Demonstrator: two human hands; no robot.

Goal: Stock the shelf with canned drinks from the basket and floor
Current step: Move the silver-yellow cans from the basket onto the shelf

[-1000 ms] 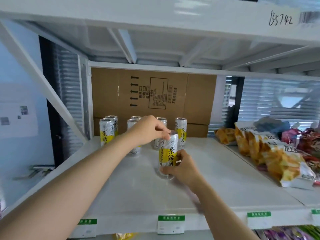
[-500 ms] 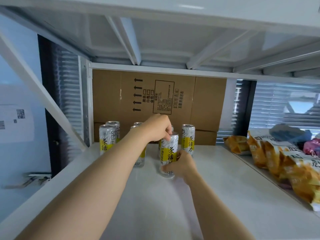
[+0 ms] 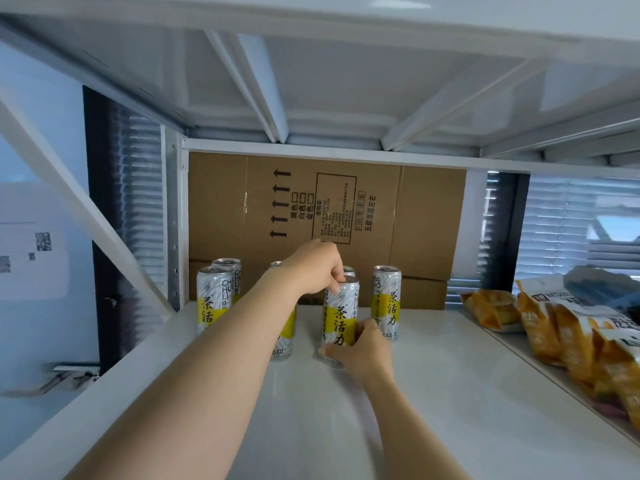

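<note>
A tall white and yellow drink can (image 3: 341, 315) stands upright on the white shelf (image 3: 433, 393). My left hand (image 3: 313, 268) pinches its top rim from above. My right hand (image 3: 362, 349) grips its lower part from the front. Several matching cans stand around it: two at the left (image 3: 213, 299), one half hidden behind my left forearm (image 3: 285, 332), one to the right (image 3: 387, 301) and one behind the held can, of which only the top shows. No basket or floor is in view.
A flattened cardboard box (image 3: 325, 216) lines the back of the shelf. Orange snack bags (image 3: 561, 337) lie along the right side. The shelf above hangs low overhead, and a white diagonal brace (image 3: 83, 216) runs down the left.
The held can has moved deeper into the shelf, toward the other cans, with both hands still on it. The camera has come closer to the shelf.
</note>
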